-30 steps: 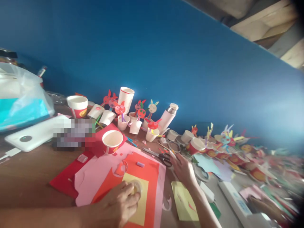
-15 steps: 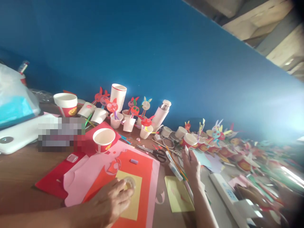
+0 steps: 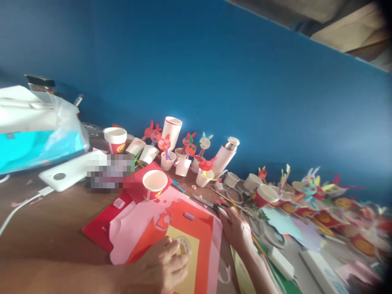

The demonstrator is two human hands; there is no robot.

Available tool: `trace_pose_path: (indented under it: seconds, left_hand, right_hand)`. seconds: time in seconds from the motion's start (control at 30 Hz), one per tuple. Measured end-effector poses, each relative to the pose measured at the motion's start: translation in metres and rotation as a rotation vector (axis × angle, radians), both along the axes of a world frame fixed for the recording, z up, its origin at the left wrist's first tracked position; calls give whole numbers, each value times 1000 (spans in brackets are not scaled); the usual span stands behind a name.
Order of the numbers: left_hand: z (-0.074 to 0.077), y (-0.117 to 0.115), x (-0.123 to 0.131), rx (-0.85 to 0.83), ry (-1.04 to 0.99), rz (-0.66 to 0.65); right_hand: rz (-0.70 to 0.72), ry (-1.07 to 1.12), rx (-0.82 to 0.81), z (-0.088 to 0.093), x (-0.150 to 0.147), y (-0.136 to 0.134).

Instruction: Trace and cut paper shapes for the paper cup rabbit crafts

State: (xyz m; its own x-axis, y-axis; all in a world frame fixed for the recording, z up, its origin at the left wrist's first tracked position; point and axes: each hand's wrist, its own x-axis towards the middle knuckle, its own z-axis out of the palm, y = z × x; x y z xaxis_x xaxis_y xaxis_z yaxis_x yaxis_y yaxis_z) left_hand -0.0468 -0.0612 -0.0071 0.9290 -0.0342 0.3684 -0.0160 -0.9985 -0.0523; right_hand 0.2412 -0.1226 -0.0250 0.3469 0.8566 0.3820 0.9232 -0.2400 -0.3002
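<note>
The left hand (image 3: pixel 161 265) is still closed around a roll of clear tape (image 3: pixel 183 246), its fingers curled over the roll, which sits on a yellow paper sheet (image 3: pixel 186 267). That sheet lies on an orange-red paper sheet (image 3: pixel 191 222), on top of a cut pink paper sheet (image 3: pixel 137 224) and a red paper sheet (image 3: pixel 99 224), all on a wooden desk (image 3: pixel 52 220).

The right hand (image 3: pixel 235 232) has moved up and left since the last view and now sits just beside the tips of a pair of scissors (image 3: pixel 205 202). Its fingers are bent, but whether they grip anything small is too unclear to say. A yellow-green paper sheet (image 3: pixel 241 271) that lay fully in view below this hand earlier is now cut off by the bottom edge.

The whole scene has shifted right and down in the frame, bringing more of the desk and a white cable (image 3: pixel 21 208) into view at left. A white paper cup (image 3: pixel 154 184) stands on the red sheet, with paper rabbit figures (image 3: pixel 205 143) and a white vacuum flask (image 3: pixel 225 157) behind it, against a blue wall (image 3: pixel 214 69).
</note>
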Motion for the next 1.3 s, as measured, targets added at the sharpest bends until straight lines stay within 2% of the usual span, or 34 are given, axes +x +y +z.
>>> trace_pose_path:
  seconds: [0.13, 0.27, 0.43, 0.57, 0.67, 1.03, 1.1, 1.17, 1.23, 1.3]
  left_hand:
    - [6, 0, -2, 68, -14, -9]
    - [7, 1, -4, 114, -34, 4]
    - [-3, 2, -3, 109, -37, -7]
    - [-13, 3, -2, 116, -49, 7]
    - [-16, 3, -1, 109, -74, 9]
    - [1, 3, 1, 29, -149, -12]
    - [8, 3, 2, -53, -154, -15]
    - [17, 5, 4, -231, -97, -16]
    - [27, 10, 6, -501, -3, 32]
    - [35, 18, 8, -856, 60, 178]
  right_hand:
    - [78, 0, -55, 0, -13, 6]
    - [159, 13, -91, 9, -24, 14]
    - [265, 66, -109, 21, -52, 30]
    - [282, 83, -114, 14, -73, 40]
    - [268, 119, -101, 9, -77, 41]
    - [305, 500, -34, 32, -86, 28]
    - [312, 553, -11, 35, -90, 25]
    - [309, 588, 19, 37, -94, 23]
    - [307, 607, 54, 39, -98, 20]
    - [309, 611, 91, 40, -101, 18]
